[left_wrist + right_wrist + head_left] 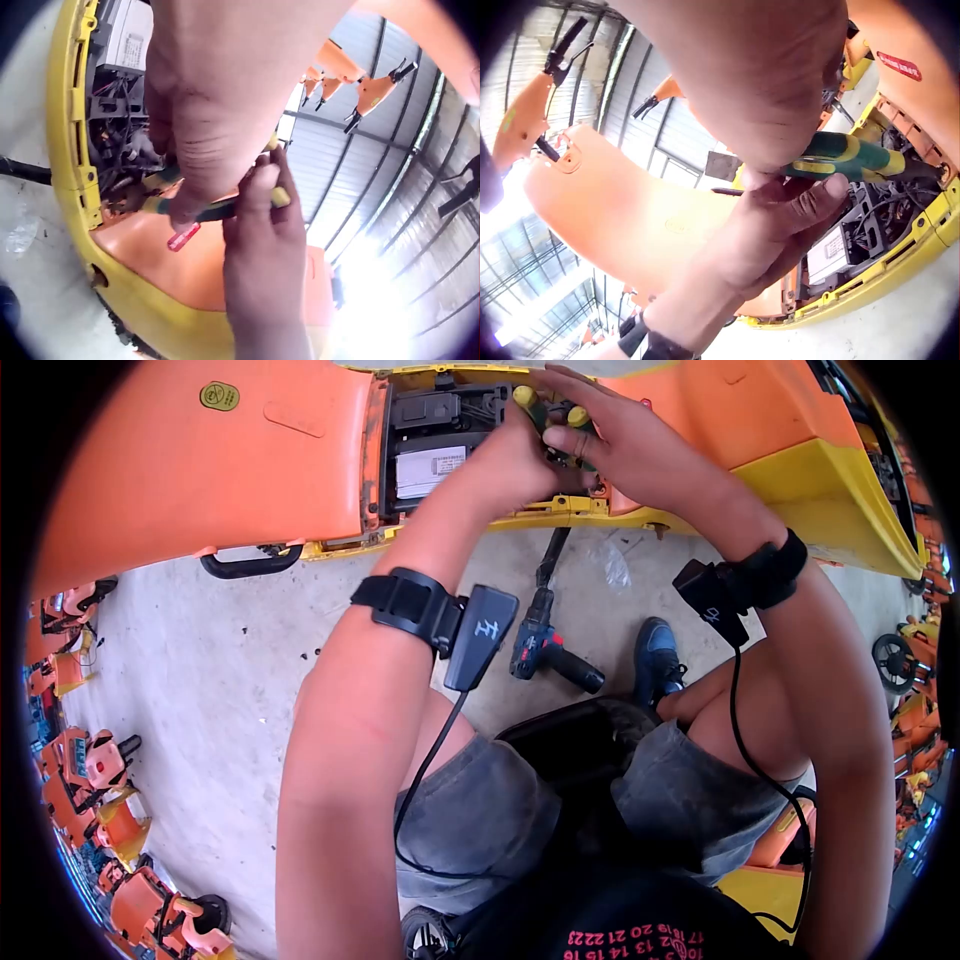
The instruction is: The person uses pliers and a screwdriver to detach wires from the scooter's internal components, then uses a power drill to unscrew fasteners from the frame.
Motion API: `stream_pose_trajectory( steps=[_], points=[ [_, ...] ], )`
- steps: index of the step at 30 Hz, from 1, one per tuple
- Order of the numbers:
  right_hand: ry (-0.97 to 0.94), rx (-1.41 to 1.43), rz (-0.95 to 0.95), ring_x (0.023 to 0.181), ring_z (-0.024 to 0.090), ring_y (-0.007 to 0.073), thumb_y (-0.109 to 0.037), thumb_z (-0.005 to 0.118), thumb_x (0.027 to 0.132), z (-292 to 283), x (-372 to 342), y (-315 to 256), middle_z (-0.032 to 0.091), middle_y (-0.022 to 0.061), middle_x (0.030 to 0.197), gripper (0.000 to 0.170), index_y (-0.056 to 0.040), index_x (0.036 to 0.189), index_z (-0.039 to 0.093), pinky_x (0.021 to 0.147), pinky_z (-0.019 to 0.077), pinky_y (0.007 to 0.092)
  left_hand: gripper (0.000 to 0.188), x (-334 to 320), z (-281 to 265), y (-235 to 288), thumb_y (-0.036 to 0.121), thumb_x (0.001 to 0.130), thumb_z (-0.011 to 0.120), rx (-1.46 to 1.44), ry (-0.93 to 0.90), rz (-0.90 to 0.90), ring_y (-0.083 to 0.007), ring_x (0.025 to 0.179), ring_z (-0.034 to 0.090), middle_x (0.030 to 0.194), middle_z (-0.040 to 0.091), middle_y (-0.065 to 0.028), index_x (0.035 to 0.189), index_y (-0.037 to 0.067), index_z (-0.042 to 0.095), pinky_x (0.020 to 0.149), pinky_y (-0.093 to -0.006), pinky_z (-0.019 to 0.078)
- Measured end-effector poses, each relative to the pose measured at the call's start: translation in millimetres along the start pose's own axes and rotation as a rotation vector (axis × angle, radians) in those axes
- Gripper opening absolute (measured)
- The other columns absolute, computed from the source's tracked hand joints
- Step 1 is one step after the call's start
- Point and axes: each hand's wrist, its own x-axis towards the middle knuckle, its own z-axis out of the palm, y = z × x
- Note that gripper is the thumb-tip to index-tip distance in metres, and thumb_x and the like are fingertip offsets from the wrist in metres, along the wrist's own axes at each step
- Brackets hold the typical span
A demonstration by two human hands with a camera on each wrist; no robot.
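Both hands close around a pair of pliers point(847, 157) with green and yellow handles. My left hand point(520, 465) curls its fingers about the handles nearer the pliers' head. My right hand point(640, 445) grips the handles toward their yellow ends, seen in the left wrist view. The dark head of the pliers points down into the corner of an open compartment point(889, 217), beside the yellow frame edge point(71, 112) and the orange body panel point(195, 277). What the tips bite on is hidden.
Wiring and a white-labelled box point(430, 468) sit in the compartment. A cordless drill point(540, 645) with a long dark shaft stands on the floor, its shaft against the yellow frame. Near it lies clear plastic point(615, 565). Orange vehicles point(100, 760) line both sides.
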Motion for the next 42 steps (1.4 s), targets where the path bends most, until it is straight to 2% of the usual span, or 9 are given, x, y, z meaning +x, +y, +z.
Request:
stream_pose_trajectory(
  steps=[2,4,5,9,14,23,25,30,42],
  points=[
    [-0.13,0.084,0.058,0.11,0.056,0.026,-0.027,0.064,0.092,-15,10,-5,0.052,0.0158,0.123,0.055,-0.0016,0.136,0.043,0.094,0.0435,0.0336,0.074,1,17,-14,0.019,0.074,0.08,0.006,0.076,0.095,-0.0259,0.115,0.057,0.126,0.056,-0.0178,0.134,0.001,0.04,0.09,-0.0377,0.0489],
    [-0.256,0.172,0.122,0.132,0.045,0.031,-0.032,0.066,0.091,-18,13,-3,0.035,0.0186,0.151,0.074,0.0002,0.147,0.03,0.109,0.0353,0.0353,0.064,8,22,-20,0.015,0.075,0.078,0.257,0.144,0.311,-0.0253,0.11,0.06,0.125,0.055,-0.0167,0.128,0.0,0.045,0.087,-0.0361,0.05],
    [-0.206,0.191,0.082,0.128,0.048,0.0296,-0.031,0.066,0.09,-13,13,0,0.042,0.0199,0.144,0.071,0.0009,0.145,0.033,0.106,0.0375,0.0352,0.054,14,25,-22,0.012,0.077,0.077,0.513,0.213,0.53,-0.0247,0.105,0.062,0.125,0.054,-0.0157,0.123,0.0,0.051,0.084,-0.0346,0.0511],
    [-0.214,0.384,0.004,0.122,0.051,0.0261,-0.028,0.067,0.09,-7,18,7,0.052,0.0212,0.134,0.068,0.002,0.143,0.037,0.103,0.0402,0.0348,0.057,27,41,-21,0.015,0.075,0.078,0.271,0.28,0.515,-0.0267,0.109,0.061,0.12,0.058,-0.0153,0.123,0.0,0.05,0.087,-0.0348,0.0498],
    [-0.117,0.639,0.093,0.097,0.054,0.0117,-0.021,0.074,0.085,6,26,26,0.061,0.0044,0.102,0.038,-0.0016,0.114,0.059,0.09,0.0446,0.0296,0.056,25,43,-18,0.017,0.075,0.078,0.038,0.358,0.433,-0.0302,0.108,0.061,0.112,0.062,-0.0153,0.121,0.0,0.05,0.088,-0.0355,0.0492],
    [-0.13,0.458,0.316,0.082,0.061,0.0155,-0.024,0.062,0.092,17,46,12,0.068,0.013,0.089,0.032,0.008,0.096,0.062,0.076,0.0501,0.0318,0.07,18,48,-25,0.029,0.07,0.08,0.103,0.457,0.065,-0.0431,0.095,0.064,0.107,0.063,-0.0254,0.12,-0.001,0.042,0.079,-0.0472,0.0531],
    [-0.164,0.442,0.306,0.083,0.06,0.0143,-0.022,0.06,0.093,16,46,15,0.068,0.0105,0.087,0.029,0.0065,0.094,0.063,0.077,0.0499,0.031,0.048,19,51,-21,0.027,0.075,0.077,0.242,0.554,0.134,-0.0368,0.088,0.067,0.097,0.067,-0.0215,0.111,0.001,0.058,0.074,-0.0425,0.0535],
    [-0.143,0.537,0.292,0.083,0.06,0.0125,-0.018,0.056,0.095,8,40,14,0.068,0.0068,0.086,0.023,0.0034,0.092,0.065,0.079,0.0499,0.0295,0.073,13,51,8,0.027,0.07,0.08,0.216,0.417,-0.111,-0.0417,0.094,0.065,0.105,0.061,-0.028,0.118,-0.007,0.036,0.08,-0.0457,0.055],
    [-0.153,0.608,0.248,0.078,0.057,0.0102,-0.014,0.059,0.093,-2,19,6,0.065,0.0062,0.081,0.02,0.0054,0.092,0.063,0.072,0.0486,0.0284,0.045,5,76,7,0.019,0.079,0.068,0.268,0.605,0.075,-0.041,0.089,0.063,0.104,0.061,-0.025,0.115,-0.003,0.051,0.075,-0.0472,0.0511]
  ],
)
